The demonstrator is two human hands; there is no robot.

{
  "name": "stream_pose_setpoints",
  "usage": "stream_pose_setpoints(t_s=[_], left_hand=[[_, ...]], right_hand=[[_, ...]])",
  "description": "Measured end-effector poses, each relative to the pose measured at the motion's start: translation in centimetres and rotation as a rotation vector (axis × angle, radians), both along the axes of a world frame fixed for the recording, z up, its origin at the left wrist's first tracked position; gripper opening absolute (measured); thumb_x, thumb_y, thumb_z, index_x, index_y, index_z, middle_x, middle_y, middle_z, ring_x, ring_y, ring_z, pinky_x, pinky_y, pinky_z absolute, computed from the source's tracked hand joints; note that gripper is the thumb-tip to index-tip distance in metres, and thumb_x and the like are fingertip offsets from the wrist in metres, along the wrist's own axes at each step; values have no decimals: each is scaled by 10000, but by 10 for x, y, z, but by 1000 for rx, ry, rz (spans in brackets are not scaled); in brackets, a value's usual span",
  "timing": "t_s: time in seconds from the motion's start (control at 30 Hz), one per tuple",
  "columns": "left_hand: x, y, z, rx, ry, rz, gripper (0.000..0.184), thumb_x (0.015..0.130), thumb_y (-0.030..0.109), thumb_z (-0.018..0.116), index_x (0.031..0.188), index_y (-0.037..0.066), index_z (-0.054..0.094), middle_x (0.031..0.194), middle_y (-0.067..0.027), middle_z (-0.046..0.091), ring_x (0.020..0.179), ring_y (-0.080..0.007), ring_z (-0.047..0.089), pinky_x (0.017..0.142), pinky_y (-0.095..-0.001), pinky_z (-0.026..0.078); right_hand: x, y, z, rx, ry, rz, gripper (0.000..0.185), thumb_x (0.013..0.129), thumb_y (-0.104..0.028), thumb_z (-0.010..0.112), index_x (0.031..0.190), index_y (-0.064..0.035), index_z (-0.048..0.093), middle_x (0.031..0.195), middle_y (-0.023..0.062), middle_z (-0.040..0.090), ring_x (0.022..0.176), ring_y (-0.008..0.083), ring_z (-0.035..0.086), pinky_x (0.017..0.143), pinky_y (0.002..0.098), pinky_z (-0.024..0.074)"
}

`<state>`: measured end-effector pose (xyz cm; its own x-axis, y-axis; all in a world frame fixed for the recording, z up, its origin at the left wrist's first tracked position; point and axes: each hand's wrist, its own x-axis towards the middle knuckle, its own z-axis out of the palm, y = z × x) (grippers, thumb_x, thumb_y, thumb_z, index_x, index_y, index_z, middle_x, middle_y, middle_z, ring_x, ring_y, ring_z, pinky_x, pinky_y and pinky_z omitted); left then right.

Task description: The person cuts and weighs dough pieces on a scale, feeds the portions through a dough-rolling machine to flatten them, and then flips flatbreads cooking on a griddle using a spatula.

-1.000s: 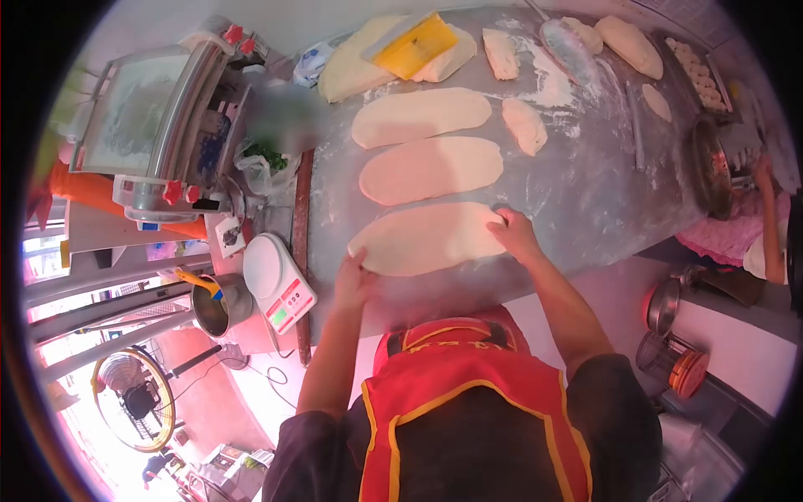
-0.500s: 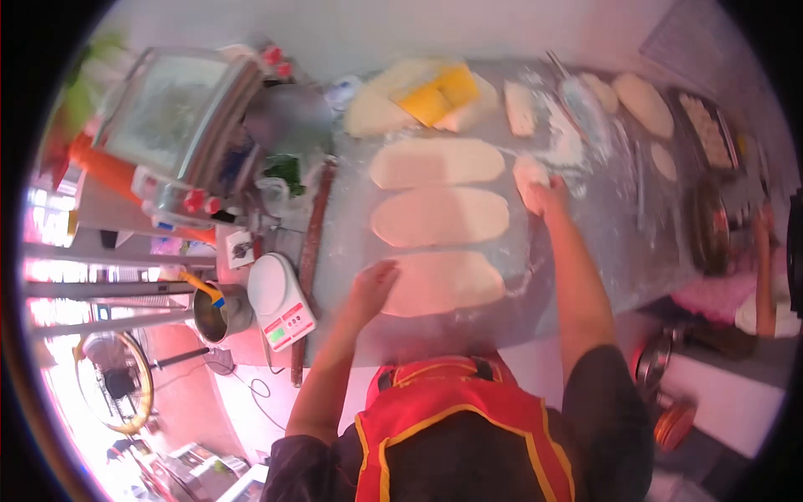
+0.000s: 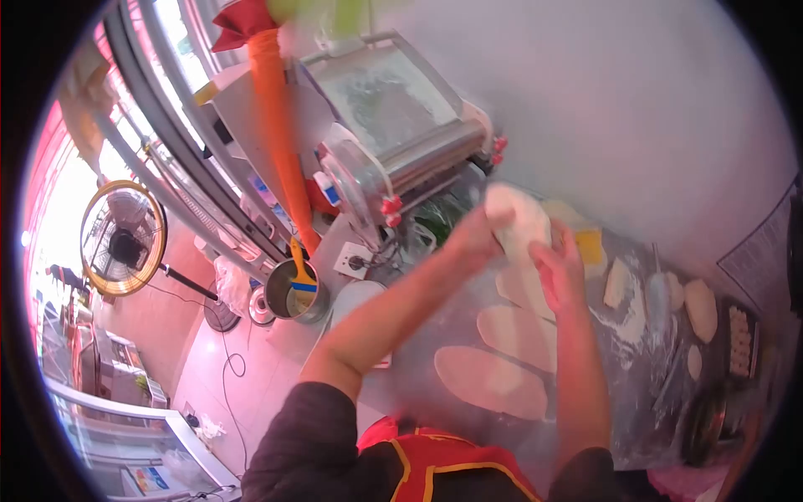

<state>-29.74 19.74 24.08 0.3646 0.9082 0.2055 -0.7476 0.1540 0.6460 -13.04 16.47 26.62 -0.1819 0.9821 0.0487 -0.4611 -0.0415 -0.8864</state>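
The work table [image 3: 631, 418] carries the dough; beyond its left end stands a roller machine [image 3: 422, 151], with flour on its upper plate. Three flattened dough sheets [image 3: 489, 382] lie side by side on the table, below the hands. The dough piece [image 3: 514, 213], thick and elongated, is in the air between both hands, apparently clear of the table and near the machine. Step in hand, as judged: two-handed handling of this piece. The next move calls for even support from both sides, as soft dough is likely to sag or stretch. Grip: the left hand [image 3: 478, 234] is clamped on the left edge; the right hand [image 3: 562, 268] pinches the lower right part, though blur obscures exact finger placement.
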Motion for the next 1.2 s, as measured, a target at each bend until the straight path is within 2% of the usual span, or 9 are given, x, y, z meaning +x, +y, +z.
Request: stream_pose_setpoints(t_s=[0.17, 0.33, 0.4, 0.5, 0.53, 0.73, 0.83, 0.9, 1.2], left_hand=[[-135, 99, 91, -50, 408, 654, 368, 855, 110, 577, 1199, 9, 489, 1116, -117, 589, 1014, -254, 605, 849, -398, 520], [-217, 127, 97, 27, 2082, 1151, 403, 811, 234, 614, 1165, 51, 554, 1178, -160, 557, 1092, -298, 564, 893, -439, 481], [-236, 140, 69, 385, 2212, 1188, 353, 819, 242, 575, 1130, 77, 602, 1218, -178, 529, 1119, -316, 542, 902, -450, 465], [-232, 138, 79, 457, 2346, 1002, 270, 809, 190, 558, 1023, 80, 678, 1102, -149, 613, 1044, -297, 592, 876, -409, 488], [-227, 133, 85, 398, 2387, 712, 442, 720, 337, 704, 1100, 122, 634, 1179, -169, 549, 1072, -326, 553, 890, -428, 481], [-212, 117, 63, 589, 2238, 688, 255, 791, 241, 586, 1012, 143, 669, 1176, -127, 548, 1106, -325, 528, 869, -444, 479], [-217, 106, 52, 748, 2220, 934, 220, 788, 268, 576, 938, 166, 701, 1078, -113, 601, 1024, -282, 570, 820, -409, 474], [-213, 100, 50, 771, 2241, 988, 269, 793, 328, 591, 989, 163, 673, 1174, -121, 545, 1085, -305, 536, 831, -426, 449], [-207, 99, 56, 631, 2170, 888, 205, 749, 294, 615, 832, 134, 714, 936, -82, 651, 946, -237, 616, 798, -375, 463]], right_hand=[[-66, 6, 35, 81, 2, 62, 576, 837, -42, 609, 1329, -19, 310, 1250, 166, 462, 1059, 231, 546, 860, 342, 476], [-41, -7, -36, -94, -185, 1, 538, 826, -77, 621, 1308, -92, 382, 1179, 112, 514, 979, 202, 565, 813, 314, 473], [-23, -16, -52, -132, -314, -24, 531, 822, -106, 632, 1302, -100, 405, 1162, 96, 527, 963, 197, 563, 810, 319, 473], [0, -20, -74, -138, -396, -46, 506, 836, -170, 627, 1297, -109, 426, 1131, 82, 544, 932, 186, 560, 795, 319, 468], [1, -19, -79, -139, -415, -41, 499, 840, -187, 623, 1294, -109, 431, 1118, 78, 548, 917, 183, 559, 786, 318, 465], [-59, 10, -73, -166, -404, 46, 534, 819, -113, 624, 1304, -75, 403, 1137, 101, 536, 866, 190, 573, 741, 298, 487], [-98, 41, -63, -186, -301, 115, 512, 842, -153, 621, 1301, -66, 410, 1190, 112, 517, 902, 216, 570, 763, 316, 491], [-118, 63, -57, -233, -102, 179, 520, 854, -189, 620, 1310, -61, 406, 1240, 126, 487, 976, 242, 557, 794, 329, 489], [-182, 148, -88, -569, 210, 224, 574, 947, -475, 385, 1332, -49, 377, 1313, 160, 443, 1123, 326, 508, 875, 430, 460]])
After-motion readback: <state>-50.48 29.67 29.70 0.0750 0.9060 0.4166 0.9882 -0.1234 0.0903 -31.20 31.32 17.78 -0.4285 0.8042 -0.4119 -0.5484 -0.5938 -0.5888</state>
